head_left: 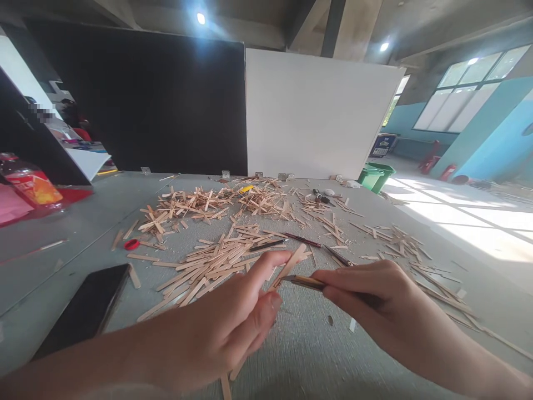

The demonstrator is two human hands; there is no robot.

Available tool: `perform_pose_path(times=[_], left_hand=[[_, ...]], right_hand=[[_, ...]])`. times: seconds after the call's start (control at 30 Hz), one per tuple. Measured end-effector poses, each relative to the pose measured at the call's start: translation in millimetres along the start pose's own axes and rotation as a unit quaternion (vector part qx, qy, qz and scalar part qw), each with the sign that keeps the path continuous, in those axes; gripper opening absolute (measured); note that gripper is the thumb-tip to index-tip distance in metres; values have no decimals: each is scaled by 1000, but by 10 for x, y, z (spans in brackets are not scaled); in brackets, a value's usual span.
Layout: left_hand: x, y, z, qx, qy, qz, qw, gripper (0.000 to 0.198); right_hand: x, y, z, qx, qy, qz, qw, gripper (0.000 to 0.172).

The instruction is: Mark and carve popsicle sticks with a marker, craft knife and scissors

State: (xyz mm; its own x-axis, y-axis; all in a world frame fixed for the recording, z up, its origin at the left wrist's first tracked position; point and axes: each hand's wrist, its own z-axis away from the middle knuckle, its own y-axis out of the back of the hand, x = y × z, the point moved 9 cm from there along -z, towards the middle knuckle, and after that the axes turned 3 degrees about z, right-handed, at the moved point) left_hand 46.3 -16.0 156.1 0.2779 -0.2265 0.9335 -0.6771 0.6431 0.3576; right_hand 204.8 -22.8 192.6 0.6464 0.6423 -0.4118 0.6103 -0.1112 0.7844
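My left hand (245, 316) is closed on a flat wooden craft stick (292, 263), held tilted above the table with its rounded end up. Dark marks or cuts show on the stick near my thumb. Between the fingers of my right hand (370, 294) is a slim craft knife (306, 282), its blade tip at the stick's edge. Whether the blade presses in, I cannot tell. Just behind my hands lies a heap of craft sticks (216, 264), with a black pencil (268, 245) and a dark red pen-like tool (302, 239) beside it.
A black phone (85, 305) lies at the left, near a red ring (132, 244). A drink bottle (33, 186) stands farther left. More sticks, a yellow tool (246, 189) and keys (320, 196) lie before a black panel (166, 105) and a white panel (316, 111).
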Motion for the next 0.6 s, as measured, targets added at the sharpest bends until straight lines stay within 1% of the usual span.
perform_pose_path(times=[0.1,0.2,0.3,0.33,0.4,0.5,0.6], left_hand=[[-37,-70,-16,-42,22,31,998,59],[-50,-49,-35,-30,29,34,999,61],[-90,-37,-48,-16,40,35,998,62],[-108,-32,-50,-10,44,31,999,61],[-144,-15,-47,7,52,14,999,62],[-155,42,-36,45,51,-42,997,65],[-112,72,-46,72,29,-104,992,64]], right_hand=[[47,-18,-19,-17,-23,-17,999,27],[56,-29,-29,-15,-27,-24,999,26],[14,-10,15,22,5,-16,1000,25],[-19,5,50,41,26,5,999,26],[-116,20,146,77,78,83,991,32],[-294,-62,296,88,152,188,966,47],[-421,-151,382,101,168,260,946,58]])
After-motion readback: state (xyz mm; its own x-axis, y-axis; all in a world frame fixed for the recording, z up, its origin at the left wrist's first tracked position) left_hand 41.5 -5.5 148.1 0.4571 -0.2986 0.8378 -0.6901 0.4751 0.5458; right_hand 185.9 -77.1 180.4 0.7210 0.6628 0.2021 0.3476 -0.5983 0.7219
